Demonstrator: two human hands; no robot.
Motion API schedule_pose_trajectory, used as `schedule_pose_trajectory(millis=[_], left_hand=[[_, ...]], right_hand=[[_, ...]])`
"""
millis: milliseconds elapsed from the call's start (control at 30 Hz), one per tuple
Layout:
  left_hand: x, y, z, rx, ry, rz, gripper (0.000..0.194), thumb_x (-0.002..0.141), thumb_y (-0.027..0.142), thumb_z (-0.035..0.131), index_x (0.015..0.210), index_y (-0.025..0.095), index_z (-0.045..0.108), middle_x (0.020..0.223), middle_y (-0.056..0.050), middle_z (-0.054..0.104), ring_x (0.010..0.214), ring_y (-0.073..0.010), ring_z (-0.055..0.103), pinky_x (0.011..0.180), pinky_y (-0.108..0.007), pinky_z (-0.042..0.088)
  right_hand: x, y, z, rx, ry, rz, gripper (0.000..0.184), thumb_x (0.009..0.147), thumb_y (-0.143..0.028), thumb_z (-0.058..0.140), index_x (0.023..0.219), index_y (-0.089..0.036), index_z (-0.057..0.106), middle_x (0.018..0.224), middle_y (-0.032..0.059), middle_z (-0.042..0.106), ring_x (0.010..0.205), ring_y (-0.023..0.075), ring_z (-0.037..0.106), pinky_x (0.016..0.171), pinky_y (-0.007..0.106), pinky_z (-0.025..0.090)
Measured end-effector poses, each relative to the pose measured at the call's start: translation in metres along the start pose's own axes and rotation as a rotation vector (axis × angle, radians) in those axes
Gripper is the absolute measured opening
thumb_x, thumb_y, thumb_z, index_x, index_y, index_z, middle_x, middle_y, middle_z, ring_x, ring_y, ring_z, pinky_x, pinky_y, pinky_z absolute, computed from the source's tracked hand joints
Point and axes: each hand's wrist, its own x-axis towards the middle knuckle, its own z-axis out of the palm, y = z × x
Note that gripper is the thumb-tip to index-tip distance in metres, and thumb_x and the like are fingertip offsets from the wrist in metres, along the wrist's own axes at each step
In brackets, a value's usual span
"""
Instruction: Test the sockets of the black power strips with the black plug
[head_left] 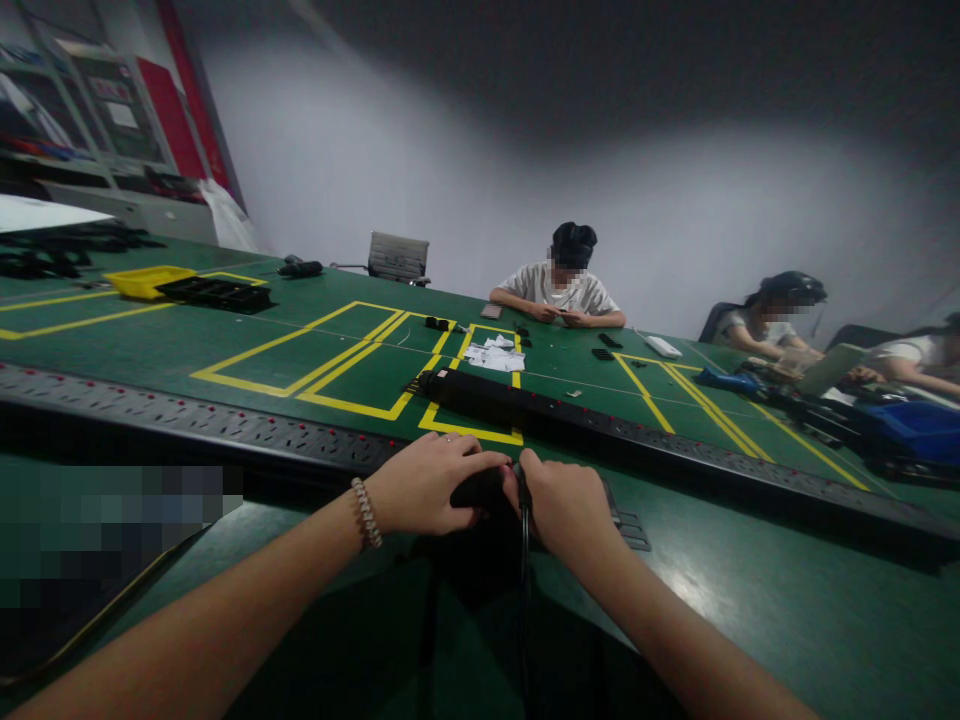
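Observation:
My left hand (429, 485), with a beaded bracelet at the wrist, has its fingers curled round a black piece (480, 489) that looks like the end of a long black bar. This bar (187, 425), with slots and red dots along its top like a power strip, runs off to the left. Close against those fingertips, my right hand (564, 497) is closed on a black cable (523, 570), which hangs down toward me. The fingers hide the cable's tip, and I cannot tell whether it touches the bar. A second black bar (637, 430) lies just beyond my hands.
Yellow tape (345, 355) marks the green table (720, 620). White papers (495, 354), a yellow tray (150, 282) and a black tray (217, 294) lie farther back. A blue bin (911, 430) is at right. One person (559, 290) sits opposite, others at right.

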Motion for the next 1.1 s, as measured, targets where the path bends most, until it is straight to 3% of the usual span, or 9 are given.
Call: schedule_pose_trajectory(millis=[300, 700, 867, 1000, 1100], left_hand=[[0.001, -0.002, 0.005, 0.024, -0.007, -0.007, 0.058, 0.084, 0.050, 0.065, 0.138, 0.032, 0.055, 0.115, -0.008, 0.063, 0.103, -0.0297, 0.062, 0.087, -0.045, 0.049], [0.007, 0.001, 0.003, 0.026, -0.046, -0.038, 0.057, 0.081, 0.047, 0.067, 0.136, 0.033, 0.057, 0.114, -0.007, 0.063, 0.102, -0.0297, 0.062, 0.088, -0.044, 0.047], [0.006, 0.000, 0.004, 0.030, -0.042, -0.033, 0.058, 0.080, 0.045, 0.070, 0.135, 0.035, 0.056, 0.113, -0.007, 0.063, 0.101, -0.0300, 0.062, 0.086, -0.043, 0.048], [0.005, 0.000, 0.005, 0.058, -0.034, -0.017, 0.061, 0.083, 0.048, 0.069, 0.141, 0.039, 0.051, 0.116, -0.007, 0.063, 0.102, -0.0300, 0.062, 0.087, -0.043, 0.048], [0.005, 0.002, 0.006, 0.100, -0.031, -0.033, 0.062, 0.084, 0.051, 0.069, 0.141, 0.040, 0.050, 0.117, -0.007, 0.063, 0.103, -0.0304, 0.063, 0.086, -0.042, 0.047]], right_hand=[[0.001, 0.003, -0.004, -0.018, -0.027, -0.048, 0.035, 0.102, -0.052, 0.040, 0.099, -0.022, 0.058, 0.076, 0.0089, 0.075, 0.069, 0.0306, 0.075, 0.057, 0.033, 0.048], [-0.002, -0.001, -0.006, -0.007, -0.078, 0.002, 0.032, 0.104, -0.046, 0.037, 0.101, -0.021, 0.058, 0.078, 0.0092, 0.075, 0.073, 0.0290, 0.076, 0.062, 0.032, 0.048], [-0.001, 0.003, -0.010, 0.014, 0.042, 0.028, 0.035, 0.104, -0.046, 0.037, 0.093, -0.020, 0.058, 0.072, 0.0073, 0.073, 0.062, 0.0245, 0.072, 0.053, 0.027, 0.037], [0.001, 0.016, -0.036, 0.089, 0.314, 0.141, 0.049, 0.104, -0.053, 0.028, 0.092, -0.018, 0.059, 0.067, 0.0071, 0.070, 0.056, 0.0207, 0.067, 0.050, 0.026, 0.027], [-0.006, 0.016, -0.042, 0.260, 0.391, 0.052, 0.045, 0.104, -0.053, 0.031, 0.095, -0.019, 0.059, 0.065, 0.0038, 0.068, 0.055, 0.0183, 0.065, 0.051, 0.026, 0.029]])
